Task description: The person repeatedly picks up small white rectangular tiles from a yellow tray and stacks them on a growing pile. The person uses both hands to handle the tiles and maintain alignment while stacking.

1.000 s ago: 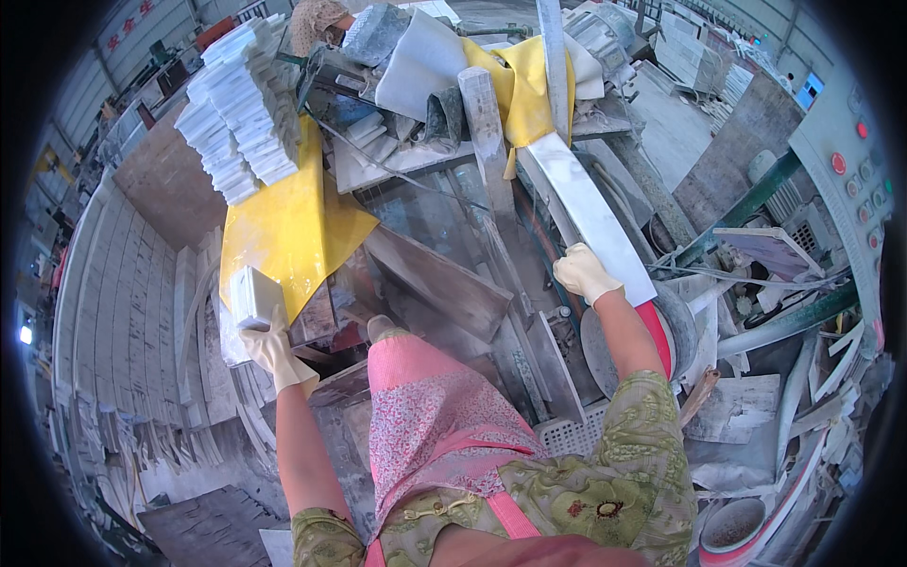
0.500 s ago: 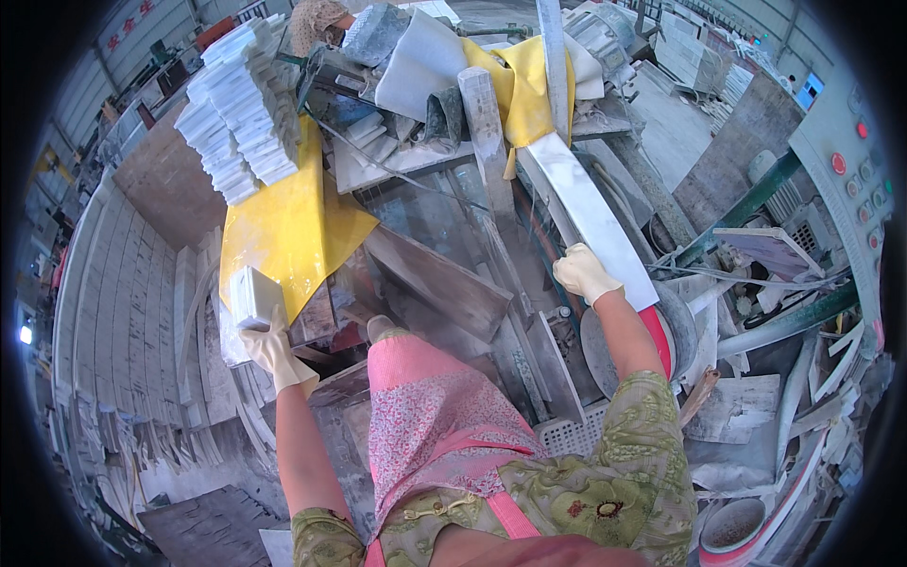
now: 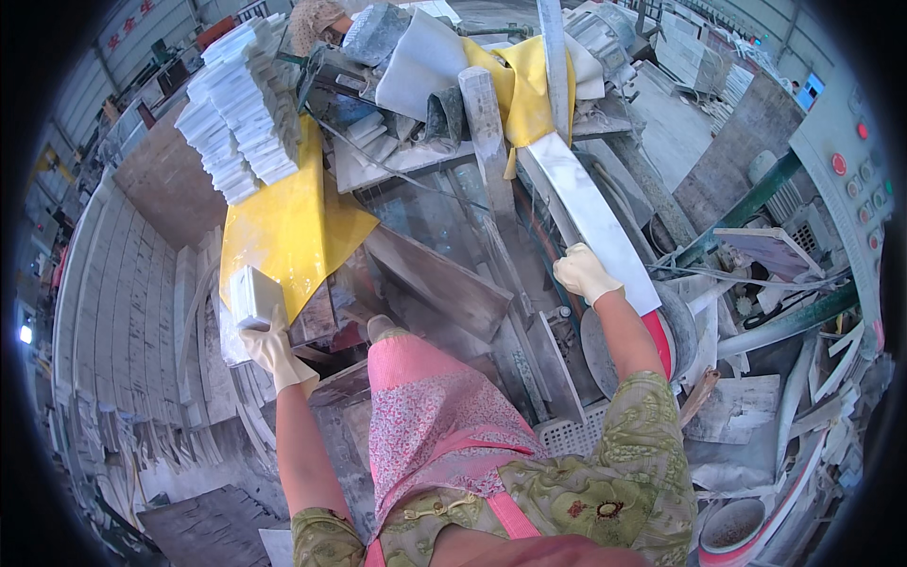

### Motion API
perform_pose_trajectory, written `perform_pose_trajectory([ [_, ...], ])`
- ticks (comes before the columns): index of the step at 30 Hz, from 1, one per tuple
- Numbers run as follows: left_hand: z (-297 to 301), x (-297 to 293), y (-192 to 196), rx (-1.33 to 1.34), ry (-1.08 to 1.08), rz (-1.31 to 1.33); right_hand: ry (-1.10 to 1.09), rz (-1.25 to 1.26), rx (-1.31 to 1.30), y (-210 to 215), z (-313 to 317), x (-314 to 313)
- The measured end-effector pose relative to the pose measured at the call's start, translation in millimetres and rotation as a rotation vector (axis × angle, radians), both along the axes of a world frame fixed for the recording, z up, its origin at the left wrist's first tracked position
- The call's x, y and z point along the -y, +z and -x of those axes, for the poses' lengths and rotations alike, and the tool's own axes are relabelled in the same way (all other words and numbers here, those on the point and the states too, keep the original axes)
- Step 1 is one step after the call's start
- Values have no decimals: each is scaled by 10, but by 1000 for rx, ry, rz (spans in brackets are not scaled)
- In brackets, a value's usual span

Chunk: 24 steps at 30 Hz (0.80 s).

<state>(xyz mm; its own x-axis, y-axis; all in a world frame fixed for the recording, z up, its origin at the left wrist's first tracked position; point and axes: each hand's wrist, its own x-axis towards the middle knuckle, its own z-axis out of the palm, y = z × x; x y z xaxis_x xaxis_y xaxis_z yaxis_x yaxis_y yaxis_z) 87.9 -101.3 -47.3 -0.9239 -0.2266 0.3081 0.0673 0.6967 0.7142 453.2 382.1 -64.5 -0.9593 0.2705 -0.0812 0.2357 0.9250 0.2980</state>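
In its pale glove, my left hand (image 3: pixel 272 352) is closed around the lower part of a small stack of white stone tiles (image 3: pixel 255 298). The stack is upright at the near end of a yellow sheet (image 3: pixel 274 250). My right hand (image 3: pixel 584 272), gloved the same way, is curled into a fist at the left edge of a long white marble strip (image 3: pixel 605 227). What its fingers hold, if anything, is hidden. Under the near end of the strip shows a round grey wheel-like part with a red band (image 3: pixel 657 340).
A tall pile of white stone strips (image 3: pixel 241 109) stands on the yellow sheet's far end. On the right are a control panel (image 3: pixel 855 180) with buttons and a green pipe (image 3: pixel 746 203). Wooden boards (image 3: pixel 439 279) lie between my arms. Another person's covered head (image 3: pixel 316 24) shows at the back.
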Motion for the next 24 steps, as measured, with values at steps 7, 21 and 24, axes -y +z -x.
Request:
perform_pose_trajectory([
  [7,3,-2,8,-16,-8,5,7,-21,47,-15,5,-1],
  [21,73,29,-33,30,-24,18,-122,326,-654,556,-216,269],
  [24,117,40,-42,-22,-37,55,-301,298,-666,810,-835,72],
])
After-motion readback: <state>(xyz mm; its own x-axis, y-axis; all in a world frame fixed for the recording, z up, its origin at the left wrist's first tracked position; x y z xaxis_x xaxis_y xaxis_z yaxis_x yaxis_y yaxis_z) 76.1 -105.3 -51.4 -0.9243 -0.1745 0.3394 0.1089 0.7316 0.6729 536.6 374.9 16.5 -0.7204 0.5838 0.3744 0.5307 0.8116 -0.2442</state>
